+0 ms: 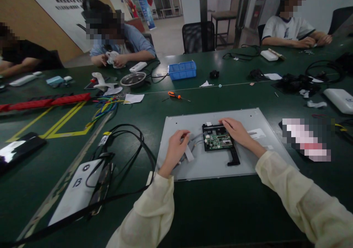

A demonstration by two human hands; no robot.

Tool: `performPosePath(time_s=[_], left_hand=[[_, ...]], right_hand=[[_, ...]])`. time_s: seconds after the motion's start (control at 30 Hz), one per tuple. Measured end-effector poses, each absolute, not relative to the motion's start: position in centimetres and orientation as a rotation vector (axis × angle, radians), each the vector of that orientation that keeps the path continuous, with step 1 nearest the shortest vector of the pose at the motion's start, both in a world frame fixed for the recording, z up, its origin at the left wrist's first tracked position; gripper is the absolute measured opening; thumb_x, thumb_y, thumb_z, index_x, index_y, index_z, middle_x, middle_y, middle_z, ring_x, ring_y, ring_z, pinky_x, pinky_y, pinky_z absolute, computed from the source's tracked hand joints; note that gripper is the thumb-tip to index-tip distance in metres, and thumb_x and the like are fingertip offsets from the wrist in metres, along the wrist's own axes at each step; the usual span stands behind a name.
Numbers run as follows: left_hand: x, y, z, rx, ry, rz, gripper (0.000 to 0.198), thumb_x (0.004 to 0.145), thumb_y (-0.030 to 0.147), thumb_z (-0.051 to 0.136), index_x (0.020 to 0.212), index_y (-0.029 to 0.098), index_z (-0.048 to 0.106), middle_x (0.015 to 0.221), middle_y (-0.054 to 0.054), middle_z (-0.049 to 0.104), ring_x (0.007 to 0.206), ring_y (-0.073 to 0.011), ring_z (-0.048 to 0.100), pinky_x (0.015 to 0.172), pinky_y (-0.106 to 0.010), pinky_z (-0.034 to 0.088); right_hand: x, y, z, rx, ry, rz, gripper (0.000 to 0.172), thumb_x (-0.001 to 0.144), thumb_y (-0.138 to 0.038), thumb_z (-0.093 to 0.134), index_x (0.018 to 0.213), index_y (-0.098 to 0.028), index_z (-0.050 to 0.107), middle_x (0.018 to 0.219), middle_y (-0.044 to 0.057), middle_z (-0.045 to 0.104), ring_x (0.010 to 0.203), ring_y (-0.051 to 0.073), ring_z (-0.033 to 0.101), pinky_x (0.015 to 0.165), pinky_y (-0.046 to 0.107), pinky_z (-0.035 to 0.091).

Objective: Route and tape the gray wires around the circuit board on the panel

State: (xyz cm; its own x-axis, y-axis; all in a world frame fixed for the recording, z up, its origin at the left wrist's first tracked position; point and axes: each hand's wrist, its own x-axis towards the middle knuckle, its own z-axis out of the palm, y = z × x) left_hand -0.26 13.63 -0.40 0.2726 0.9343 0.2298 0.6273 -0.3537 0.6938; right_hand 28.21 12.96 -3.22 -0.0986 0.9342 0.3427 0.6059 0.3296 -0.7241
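Note:
A flat grey metal panel [190,171] lies on the table before me. On it sits a black plastic frame [235,156] holding a green circuit board [217,140]. My right hand [235,130] grips the frame's upper right edge, its fingertips on the top rim and the thumb hidden. Left of the board, my left hand [176,146] is closed, fingers curled toward the thumb, above grey cables [196,139] that run to the board. Whether it pinches anything is too small to make out. A pale strip of tape [189,154] hangs by the cables under this hand.
An orange-handled screwdriver [175,95] lies beyond the panel. Farther back stand a blue basket [182,70] and a metal bowl [134,80]. At left lie a white power bank [77,189] and looped black cables [140,137]. Several people sit across the table.

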Motion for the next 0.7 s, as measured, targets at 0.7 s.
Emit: performPosePath(time_s=[0.7], left_hand=[[-0.2, 13.7, 0.2, 2.050, 1.449, 0.862, 0.023, 0.087, 0.030, 0.049, 0.102, 0.019, 0.064, 0.103, -0.005, 0.067, 0.096, -0.0194, 0.061, 0.086, -0.032, 0.047]], right_hand=[[34.4, 13.5, 0.7, -1.659, -1.874, 0.905, 0.030, 0.079, -0.024, 0.062, 0.107, -0.017, 0.068, 0.113, 0.011, 0.069, 0.101, 0.024, 0.064, 0.089, 0.037, 0.050]])
